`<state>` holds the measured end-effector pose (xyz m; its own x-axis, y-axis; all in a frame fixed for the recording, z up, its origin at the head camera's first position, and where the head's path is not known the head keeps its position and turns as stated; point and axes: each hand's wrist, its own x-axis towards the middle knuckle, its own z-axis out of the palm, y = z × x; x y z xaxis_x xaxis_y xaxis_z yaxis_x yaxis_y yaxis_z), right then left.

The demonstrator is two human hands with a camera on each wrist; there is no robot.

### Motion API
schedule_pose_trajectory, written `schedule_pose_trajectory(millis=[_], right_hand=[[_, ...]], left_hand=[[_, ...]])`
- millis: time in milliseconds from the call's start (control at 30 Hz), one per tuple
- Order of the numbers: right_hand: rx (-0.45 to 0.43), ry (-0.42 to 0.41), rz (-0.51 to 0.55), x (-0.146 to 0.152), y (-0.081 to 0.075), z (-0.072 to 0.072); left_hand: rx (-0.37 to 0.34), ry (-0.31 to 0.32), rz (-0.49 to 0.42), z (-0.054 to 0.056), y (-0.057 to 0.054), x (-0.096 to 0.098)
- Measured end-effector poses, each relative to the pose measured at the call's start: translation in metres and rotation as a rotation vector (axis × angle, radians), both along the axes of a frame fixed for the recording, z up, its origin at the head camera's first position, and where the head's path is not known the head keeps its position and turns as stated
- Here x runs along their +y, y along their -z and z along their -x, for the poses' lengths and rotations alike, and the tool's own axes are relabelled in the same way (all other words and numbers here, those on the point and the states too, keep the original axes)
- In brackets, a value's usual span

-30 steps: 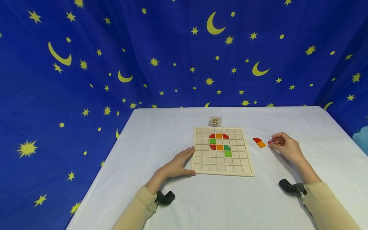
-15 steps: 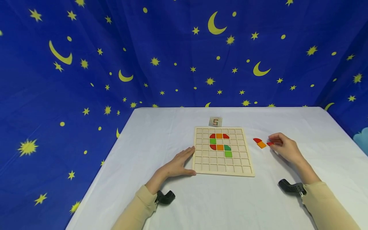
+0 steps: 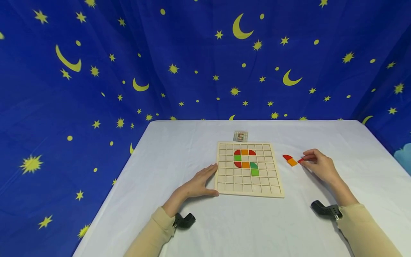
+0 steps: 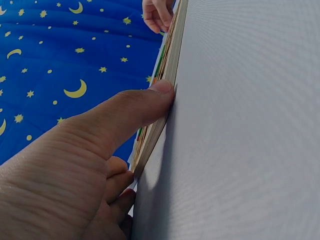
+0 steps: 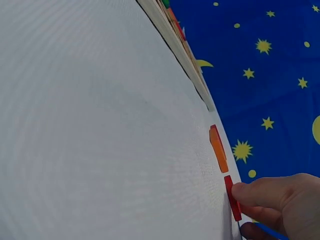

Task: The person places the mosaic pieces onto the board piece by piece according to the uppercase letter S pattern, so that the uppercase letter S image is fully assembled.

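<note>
A wooden grid board (image 3: 237,187) lies flat on the table, with red, orange and green pieces set in several squares. My left hand (image 3: 199,184) rests at its left side, fingers along the left edge and thumb at the near corner. In the left wrist view the thumb (image 4: 135,107) presses the board's side. To the right of the board my right hand (image 3: 321,166) pinches a red tile (image 3: 300,160) between thumb and fingers. The right wrist view shows this red tile (image 5: 232,197) standing on edge. Beside it lie another red quarter-round tile (image 3: 287,156) and an orange square tile (image 3: 292,162).
A small pattern card (image 3: 240,136) with an S-like figure lies just beyond the board's far edge. White cloth (image 3: 250,225) covers the table. A blue curtain (image 3: 199,46) with stars and moons hangs behind and to the left.
The red tile in my right hand has tipped from lying flatter to a steeper slant. The left hand and the board stay where they were.
</note>
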<state>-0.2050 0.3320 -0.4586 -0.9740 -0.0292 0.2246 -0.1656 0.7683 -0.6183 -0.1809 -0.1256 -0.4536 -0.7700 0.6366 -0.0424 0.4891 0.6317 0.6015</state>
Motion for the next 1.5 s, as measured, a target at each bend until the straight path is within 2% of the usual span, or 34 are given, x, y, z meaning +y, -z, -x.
schedule_pose_trajectory(millis=[133,600,933,1267,1500], right_hand=[[-0.004,-0.036,0.011,-0.0009,0.0022,0.0006],[0.044,-0.062,-0.018,0.0005,0.0077,0.0034],[0.086,-0.033,-0.036,-0.0051,0.0086,0.0038],[0.046,0.024,-0.039,-0.0006,0.0088,-0.0003],[0.073,-0.001,-0.038,0.0018,0.009,-0.0013]], left_hand=[[-0.005,0.0,0.0,-0.0007,0.0,0.0003],[-0.004,0.0,0.004,-0.0001,-0.0003,0.0004],[-0.008,-0.005,-0.007,-0.0011,-0.0009,0.0009],[-0.008,-0.007,0.002,-0.0009,0.0005,0.0008],[-0.013,-0.01,0.01,-0.0004,-0.0002,0.0003]])
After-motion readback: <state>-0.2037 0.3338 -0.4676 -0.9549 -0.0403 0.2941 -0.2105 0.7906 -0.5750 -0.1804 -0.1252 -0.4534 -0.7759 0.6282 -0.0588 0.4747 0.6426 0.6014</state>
